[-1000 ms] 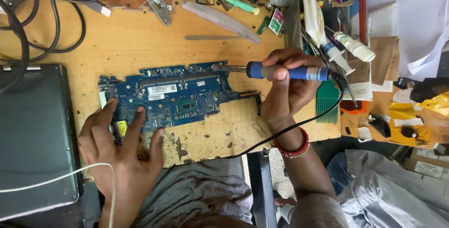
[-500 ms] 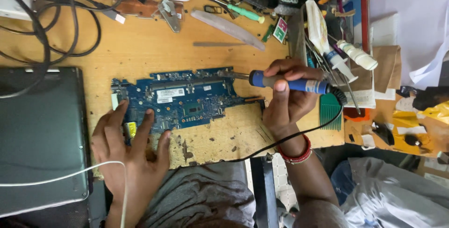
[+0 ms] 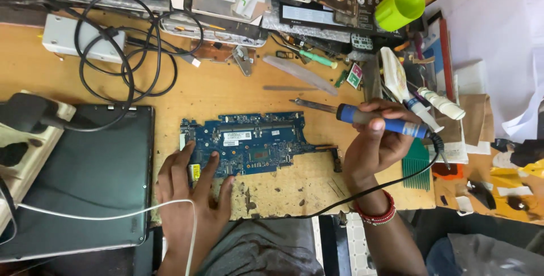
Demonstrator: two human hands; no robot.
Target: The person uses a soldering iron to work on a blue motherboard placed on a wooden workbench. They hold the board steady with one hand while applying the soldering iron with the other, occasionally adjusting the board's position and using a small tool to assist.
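Observation:
A blue laptop circuit board [image 3: 255, 143] lies flat on the worn wooden bench [image 3: 226, 92]. My left hand [image 3: 190, 197] rests on the board's near left corner, fingers spread and pressing it down. My right hand [image 3: 377, 146] grips a blue-handled soldering iron [image 3: 362, 116], held level above the bench. Its metal tip points left, just beyond the board's far right corner, clear of the board. The iron's black cord [image 3: 391, 185] loops down past my wrist, which wears red bangles.
A dark closed laptop [image 3: 85, 180] lies to the left, with a white cable across it. Black cables [image 3: 124, 61], a white adapter, laptop parts, a green-handled tool [image 3: 317, 59], a lime cup [image 3: 399, 5] and a green comb-like piece [image 3: 418, 165] crowd the far and right sides.
My right hand has lifted the soldering iron off the board's right end and away toward the far right. The camera view has shifted. My left hand stays on the board.

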